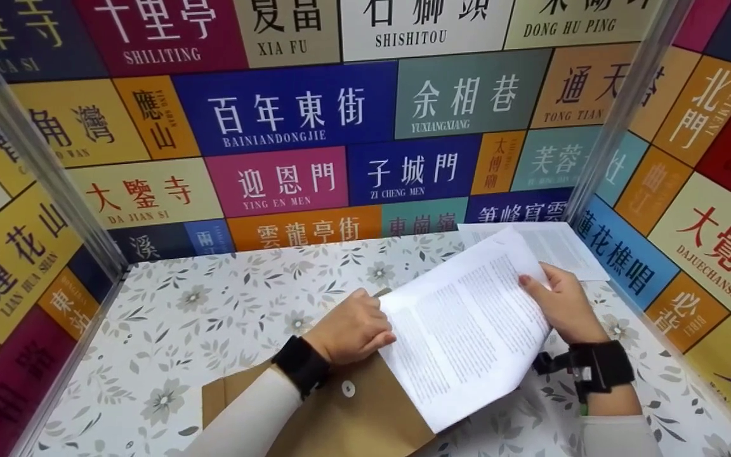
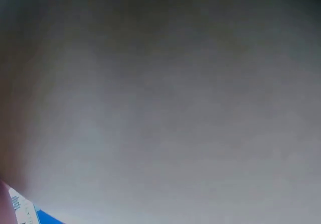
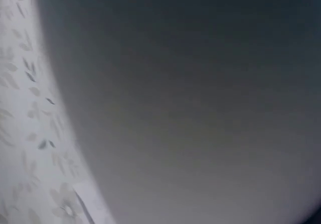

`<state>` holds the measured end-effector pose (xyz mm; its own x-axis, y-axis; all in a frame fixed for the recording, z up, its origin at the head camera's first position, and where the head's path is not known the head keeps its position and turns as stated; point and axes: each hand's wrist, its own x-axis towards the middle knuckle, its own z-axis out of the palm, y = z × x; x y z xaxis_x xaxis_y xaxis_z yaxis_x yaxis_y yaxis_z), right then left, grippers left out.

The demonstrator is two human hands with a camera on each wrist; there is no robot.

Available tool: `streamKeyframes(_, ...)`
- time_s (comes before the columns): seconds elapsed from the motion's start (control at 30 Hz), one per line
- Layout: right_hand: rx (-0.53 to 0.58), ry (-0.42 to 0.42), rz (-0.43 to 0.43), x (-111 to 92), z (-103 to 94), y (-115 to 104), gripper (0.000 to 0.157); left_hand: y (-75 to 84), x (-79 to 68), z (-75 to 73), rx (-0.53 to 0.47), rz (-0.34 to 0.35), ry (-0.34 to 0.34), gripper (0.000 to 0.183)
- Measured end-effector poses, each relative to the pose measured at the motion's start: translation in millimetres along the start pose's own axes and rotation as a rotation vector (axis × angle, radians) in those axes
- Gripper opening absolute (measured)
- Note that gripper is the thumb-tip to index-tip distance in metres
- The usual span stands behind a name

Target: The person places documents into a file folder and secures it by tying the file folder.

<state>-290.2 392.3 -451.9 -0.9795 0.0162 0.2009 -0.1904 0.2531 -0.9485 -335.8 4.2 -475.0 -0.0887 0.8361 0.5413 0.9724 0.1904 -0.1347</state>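
In the head view, printed white sheets [image 1: 460, 324] stick partway out of a brown paper envelope [image 1: 372, 406], whose lower part runs off the bottom of the frame. My right hand [image 1: 562, 301] pinches the sheets at their right edge, thumb on the printed face. At the envelope's mouth, my left hand [image 1: 356, 327] grips the upper edge with curled fingers, its thumb by the sheets' left edge. A round white button [image 1: 348, 388] shows on the envelope below that hand. Both wrist views are mostly filled by a blurred pale surface that hides the hands' work.
Another printed sheet [image 1: 568, 251] lies at the back right of the flower-patterned table [image 1: 226, 304], partly behind the held sheets. Panels with coloured place-name signs [image 1: 283, 114] stand at the back and both sides, with clear corner strips [image 1: 619, 89] between them.
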Motion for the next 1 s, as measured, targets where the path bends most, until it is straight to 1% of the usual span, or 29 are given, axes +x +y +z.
streamKeyframes(0.07,-0.041,-0.016,0.007,2.5,7.0,2.0,0.043,0.0,-0.7,2.6,0.013,0.018,-0.009,0.030)
streamKeyframes(0.17,-0.114,-0.040,0.004,5.2,12.7,4.4,0.044,-0.8,-2.2,3.7,0.005,0.012,-0.030,0.032)
streamKeyframes(0.23,-0.134,-0.043,0.002,5.2,10.4,5.2,0.045,-1.7,-3.1,3.9,0.007,-0.003,-0.058,0.036)
streamKeyframes(0.37,-0.142,-0.036,-0.002,1.3,-1.4,4.2,0.046,-1.4,-4.4,4.8,0.030,-0.016,-0.124,0.047)
streamKeyframes(0.47,-0.131,-0.059,0.004,0.8,0.2,3.3,0.045,0.9,-4.1,6.2,0.038,-0.013,-0.155,0.050)
streamKeyframes(0.53,-0.113,-0.089,0.006,2.8,8.3,3.7,0.044,3.3,-2.9,6.6,0.035,-0.011,-0.167,0.049)
streamKeyframes(0.67,-0.036,-0.147,-0.001,7.2,25.0,7.0,0.045,6.9,-0.4,7.6,0.026,-0.020,-0.189,0.047)
streamKeyframes(0.77,0.012,-0.139,-0.002,6.1,26.2,8.4,0.046,7.4,-1.0,7.7,0.031,-0.050,-0.210,0.048)
streamKeyframes(0.87,0.045,-0.108,0.030,3.6,26.9,8.5,0.044,7.3,-2.3,6.6,0.023,-0.088,-0.217,0.050)
streamKeyframes(0.93,0.047,-0.109,0.056,2.9,35.3,8.9,0.043,7.2,-2.4,5.9,0.016,-0.104,-0.213,0.049)
streamKeyframes(1.0,0.039,-0.130,0.086,2.5,51.3,10.6,0.044,7.6,-1.7,5.2,0.017,-0.101,-0.211,0.048)
